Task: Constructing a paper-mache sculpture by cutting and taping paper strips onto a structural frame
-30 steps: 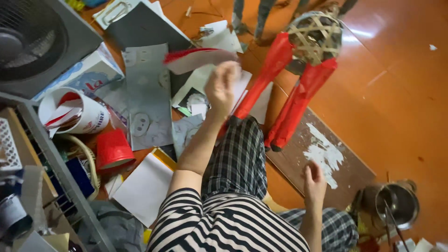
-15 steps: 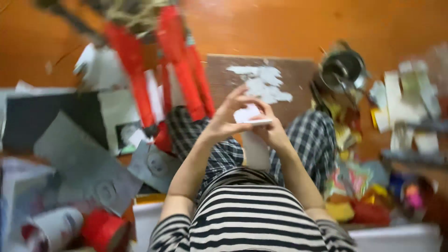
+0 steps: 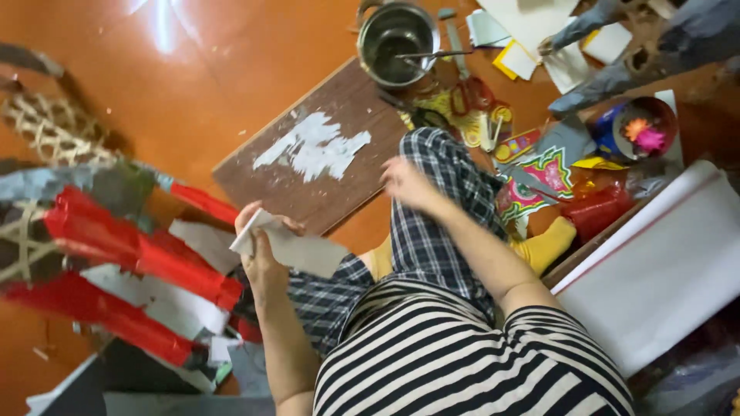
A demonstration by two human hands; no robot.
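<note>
Left hand — near centre-left, closed in a pinch on a strip of grey-white paper; the strip runs rightward from the fingers over the checked trouser leg.

Right hand — centre, above the raised knee, blurred; it holds nothing visible, and whether its fingers are spread or curled cannot be told. It is apart from the paper.

Wooden board — brown, lying on the orange floor just beyond both hands, with a patch of white smeared across its middle.

Metal pot — at the far end of the board, a thin tool resting across its rim.

Red-and-grey paper frame — large, at the left, red panels over pale sticks, with a woven cane part at its far end; it lies just beside the left hand.

Scissors with red handles — far right of the pot, among scraps of coloured paper.

Printed patterned sheet — right of the knee, pink, green and yellow.

Round tub — far right, blue and red, with bright bits inside.

Large white sheet — near right, rolled or folded along one edge.

Yellow sock — beside the white sheet, under the right forearm.
</note>
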